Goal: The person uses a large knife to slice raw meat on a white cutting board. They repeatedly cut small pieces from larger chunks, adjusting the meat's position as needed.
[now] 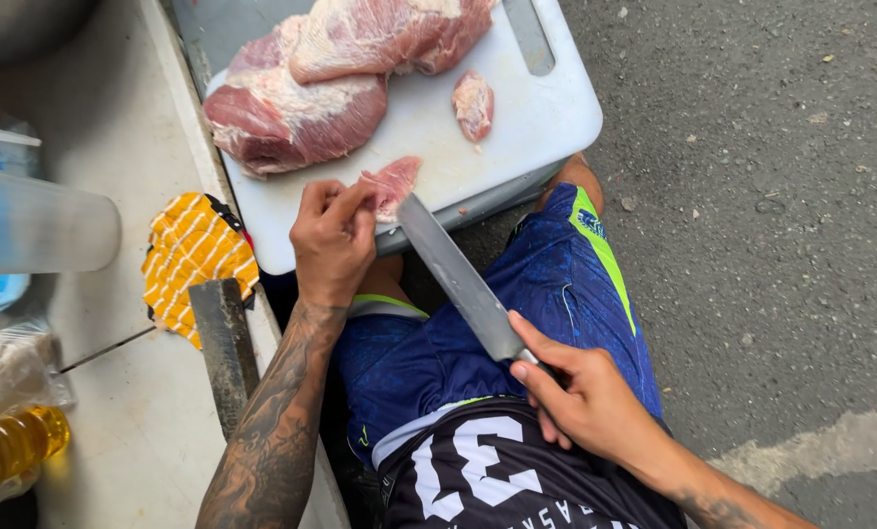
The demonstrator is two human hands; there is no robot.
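Observation:
My left hand [331, 230] pinches a small pink slice of meat [393, 183] at the near edge of a white cutting board [517, 122]. My right hand [581, 397] grips the handle of a large knife [455, 277], whose blade points up toward that slice, its tip just below it. Two big slabs of raw meat [296, 108] lie stacked on the board's far left. A smaller chunk of meat [474, 103] rests alone near the board's middle.
The board overhangs my lap in blue shorts [517, 323]. On the left is a pale counter [115, 147] with a yellow-striped cloth [195, 253], a clear plastic container [37, 225], an oil bottle [12, 446] and a metal bar [225, 348]. Asphalt ground [752, 196] lies on the right.

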